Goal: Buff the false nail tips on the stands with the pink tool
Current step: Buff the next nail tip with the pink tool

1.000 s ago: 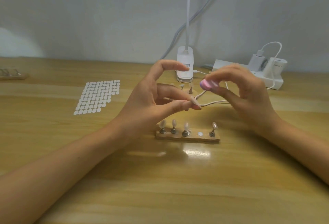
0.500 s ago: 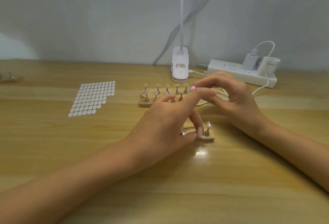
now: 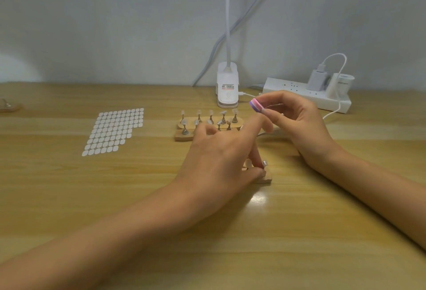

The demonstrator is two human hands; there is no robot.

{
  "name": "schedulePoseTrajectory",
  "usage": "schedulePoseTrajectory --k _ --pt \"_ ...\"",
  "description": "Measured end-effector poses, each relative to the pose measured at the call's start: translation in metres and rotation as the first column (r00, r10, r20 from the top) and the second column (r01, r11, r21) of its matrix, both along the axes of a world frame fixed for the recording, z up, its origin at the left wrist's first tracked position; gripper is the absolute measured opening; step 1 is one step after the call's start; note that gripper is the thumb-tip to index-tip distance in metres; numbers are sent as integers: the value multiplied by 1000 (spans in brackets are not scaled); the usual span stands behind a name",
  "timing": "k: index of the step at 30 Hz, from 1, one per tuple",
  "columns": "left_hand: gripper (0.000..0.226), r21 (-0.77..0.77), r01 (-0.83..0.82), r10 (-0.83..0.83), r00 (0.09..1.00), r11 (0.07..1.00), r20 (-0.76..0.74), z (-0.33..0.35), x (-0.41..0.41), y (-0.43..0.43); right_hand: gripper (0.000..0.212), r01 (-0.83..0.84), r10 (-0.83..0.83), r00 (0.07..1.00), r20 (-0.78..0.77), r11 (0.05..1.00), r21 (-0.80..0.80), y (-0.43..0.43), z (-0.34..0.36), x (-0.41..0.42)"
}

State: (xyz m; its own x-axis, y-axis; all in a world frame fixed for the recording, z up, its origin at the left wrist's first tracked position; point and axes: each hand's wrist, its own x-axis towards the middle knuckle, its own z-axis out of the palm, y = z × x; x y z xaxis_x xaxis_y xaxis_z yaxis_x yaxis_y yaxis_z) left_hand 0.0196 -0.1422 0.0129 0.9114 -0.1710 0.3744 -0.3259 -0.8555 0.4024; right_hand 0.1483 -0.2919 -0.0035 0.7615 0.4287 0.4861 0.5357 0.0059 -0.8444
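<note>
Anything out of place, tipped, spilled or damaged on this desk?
Nothing stands out. The nail tips on the far stands sit on their pegs, the left hand pinches at the near stand, and the right hand holds the pink tool. The sticker sheet only lacks dots at one corner.

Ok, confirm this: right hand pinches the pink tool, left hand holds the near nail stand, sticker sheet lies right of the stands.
One point is wrong: the head view shows the sticker sheet left of the stands, not right. The right hand does pinch the pink tool; the left hand holds the near nail stand.
</note>
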Motion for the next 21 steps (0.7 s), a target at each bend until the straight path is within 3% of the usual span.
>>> schedulePoseTrajectory --k 7,12,13,16,18,21 --pt "55 68 50 -58 990 996 131 -2 0 -4 24 13 -13 998 -61 1000 -9 0 -2 2" --pt "47 184 97 -158 922 978 355 -6 0 -6 23 31 -32 996 -80 999 -20 -2 -2 2" --pt "46 115 161 -191 918 980 349 -5 -1 -6 21 25 -26 997 -74 1000 -12 -2 -2 1" --pt "46 -347 295 -210 941 890 264 6 0 7 17 14 -14 1000 -15 1000 9 0 0 -3" --pt "49 -532 228 -124 967 815 223 12 7 27 19 16 -16 999 28 1000 0 0 2 -6" --pt "56 -678 101 -42 994 728 103 9 15 51 17 9 -5 992 129 1000 -27 1 5 -11"
